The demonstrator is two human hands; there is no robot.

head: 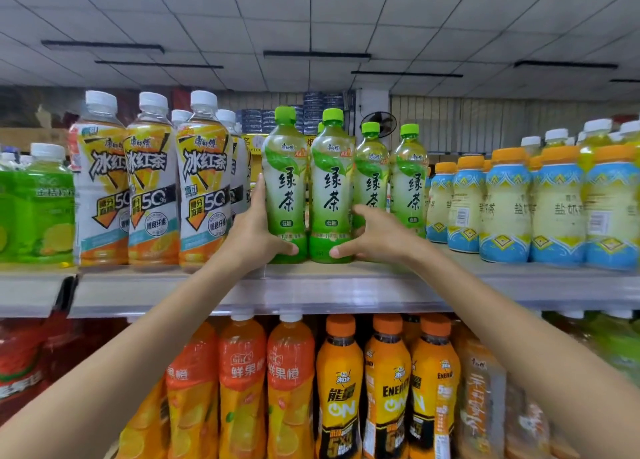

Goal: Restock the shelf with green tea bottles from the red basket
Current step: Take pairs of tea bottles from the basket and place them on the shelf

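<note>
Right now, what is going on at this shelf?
A person is stocking drinks. The left hand grips one green tea bottle and the right hand grips the neighbouring bottle; both stand upright at the front of the upper shelf. Two further green tea bottles stand behind them, to the right. The red basket is not in view.

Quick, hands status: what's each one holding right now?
Left hand: grips the leftmost front green tea bottle.
Right hand: grips the second green tea bottle.
</note>
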